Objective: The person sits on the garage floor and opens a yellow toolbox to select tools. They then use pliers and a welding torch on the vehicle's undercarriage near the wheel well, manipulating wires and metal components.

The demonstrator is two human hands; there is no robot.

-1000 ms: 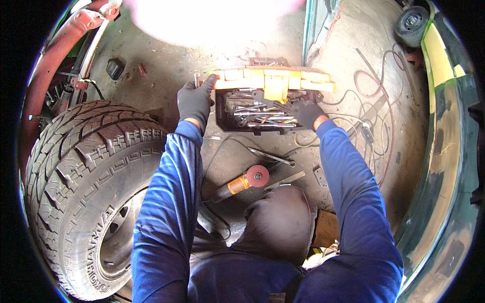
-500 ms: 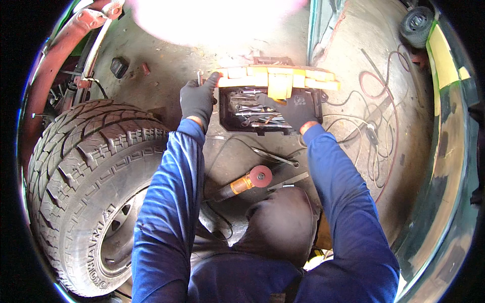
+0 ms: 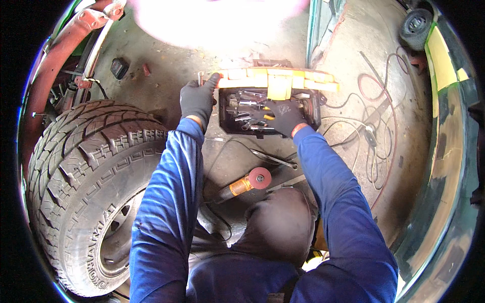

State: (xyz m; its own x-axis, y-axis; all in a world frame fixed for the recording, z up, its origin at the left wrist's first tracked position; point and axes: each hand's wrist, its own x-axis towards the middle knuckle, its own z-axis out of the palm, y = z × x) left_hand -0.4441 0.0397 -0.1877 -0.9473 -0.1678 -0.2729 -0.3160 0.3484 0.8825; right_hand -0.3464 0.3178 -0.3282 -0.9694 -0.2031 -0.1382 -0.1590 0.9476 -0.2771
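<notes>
Head view: gloved right hand (image 3: 283,117) among metal tools (image 3: 247,108) in black toolbox (image 3: 314,113).

1 toolbox (image 3: 273,83), 1 grinder (image 3: 247,183), ~1 tyre (image 3: 86,192)

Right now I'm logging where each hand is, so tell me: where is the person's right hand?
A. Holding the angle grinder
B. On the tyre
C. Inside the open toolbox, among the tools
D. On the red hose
C: the gloved right hand reaches into the open toolbox among the metal tools, while the left hand holds the lid's end.
</notes>
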